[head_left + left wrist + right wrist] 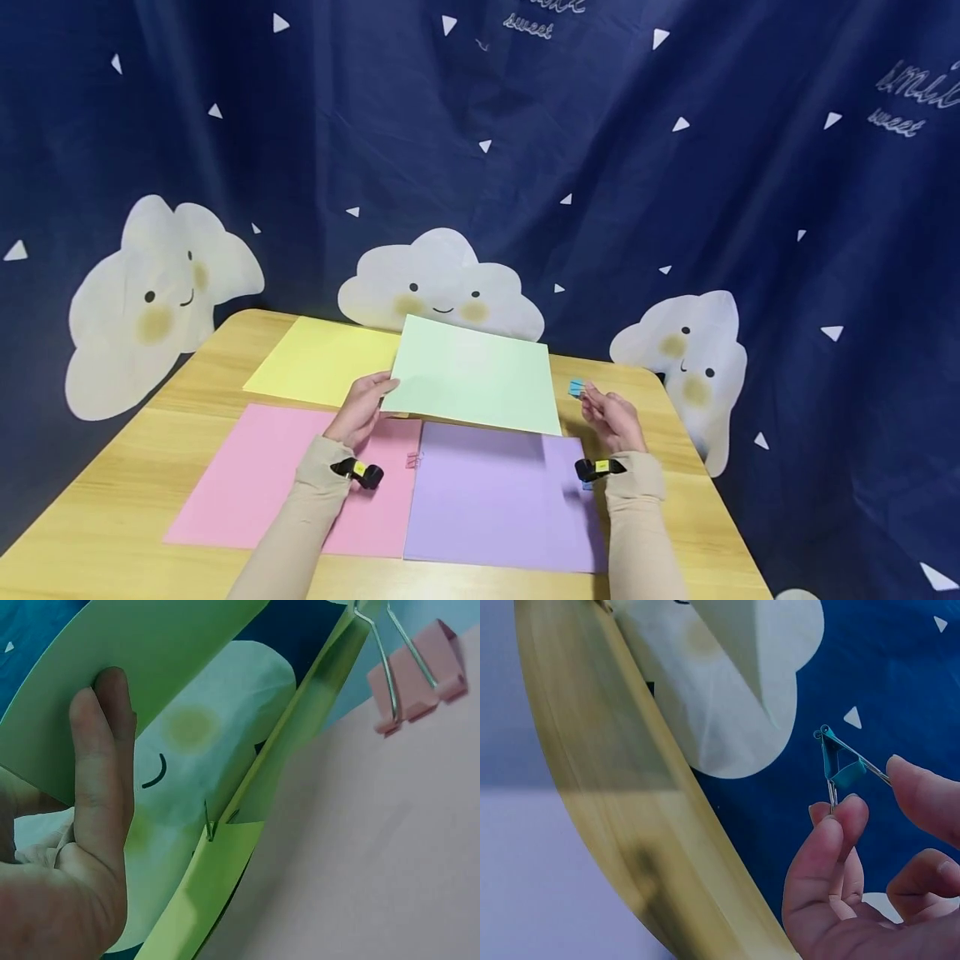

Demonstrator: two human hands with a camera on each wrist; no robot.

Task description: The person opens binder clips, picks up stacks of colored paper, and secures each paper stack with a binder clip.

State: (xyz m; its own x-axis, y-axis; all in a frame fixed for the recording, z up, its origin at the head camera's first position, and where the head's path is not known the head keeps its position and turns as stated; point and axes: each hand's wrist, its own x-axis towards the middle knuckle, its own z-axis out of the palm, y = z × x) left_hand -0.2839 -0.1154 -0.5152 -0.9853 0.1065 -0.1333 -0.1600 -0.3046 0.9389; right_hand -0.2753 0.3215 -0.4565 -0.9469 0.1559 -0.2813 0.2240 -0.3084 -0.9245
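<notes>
A light green sheet of paper [472, 375] is raised over the table, tilted, its left edge held by my left hand [362, 408]. In the left wrist view, fingers lie straight against the green paper [161, 645]. My right hand [613, 419] pinches a teal binder clip [576, 388] by its wire handles, just off the paper's right edge. The right wrist view shows that binder clip [840, 761] between thumb and fingers, handles spread apart. Below the green paper lies purple paper [502, 500], with pink paper [232, 475] left of it.
Yellow paper [315, 358] lies at the back left of the wooden table [97, 492]. A pink binder clip [412, 460] sits on the pink paper's right edge, and a blue clip [587, 486] at the purple paper's right edge. A dark blue curtain [405, 108] hangs behind.
</notes>
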